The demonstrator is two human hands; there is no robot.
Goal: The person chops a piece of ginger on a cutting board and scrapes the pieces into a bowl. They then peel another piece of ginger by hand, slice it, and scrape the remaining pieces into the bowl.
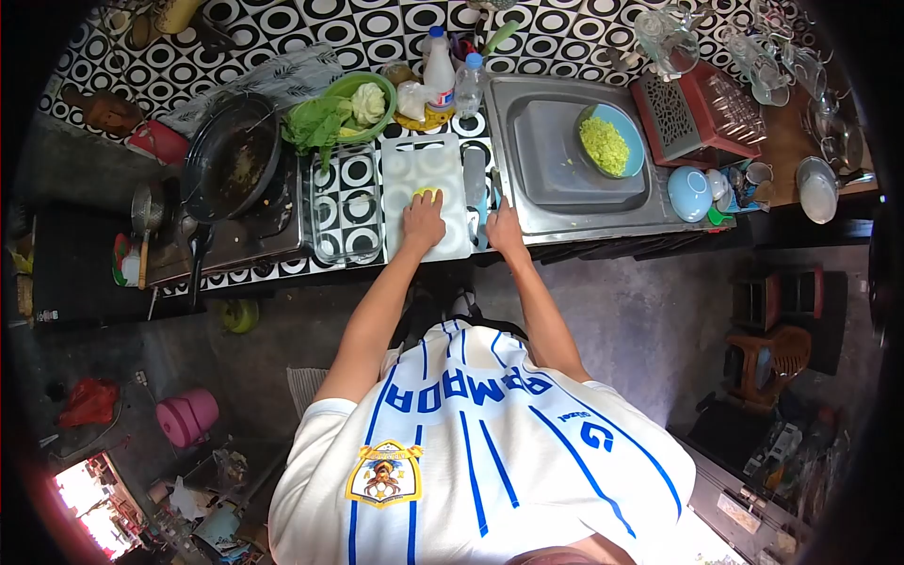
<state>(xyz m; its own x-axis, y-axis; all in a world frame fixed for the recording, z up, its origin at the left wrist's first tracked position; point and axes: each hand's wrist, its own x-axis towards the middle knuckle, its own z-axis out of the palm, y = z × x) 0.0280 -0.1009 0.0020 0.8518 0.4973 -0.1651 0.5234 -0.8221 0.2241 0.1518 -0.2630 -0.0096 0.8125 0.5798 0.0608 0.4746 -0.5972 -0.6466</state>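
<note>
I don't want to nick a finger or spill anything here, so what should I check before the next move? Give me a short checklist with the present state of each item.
1. Left hand on the yellow-green food on the white board: ok.
2. Left fingertips tucked back: cannot tell from above.
3. Right hand firmly gripping a tool: cannot tell; something blue shows at its fingers.
4. Counter right of the board free: not ok; a grey, knife-like tool lies there.
5. Blue bowl has room for more chopped pieces: looks ok; inner wall still bare.
6. Frying pan handle kept inside the counter edge: not ok; it juts past.
</note>
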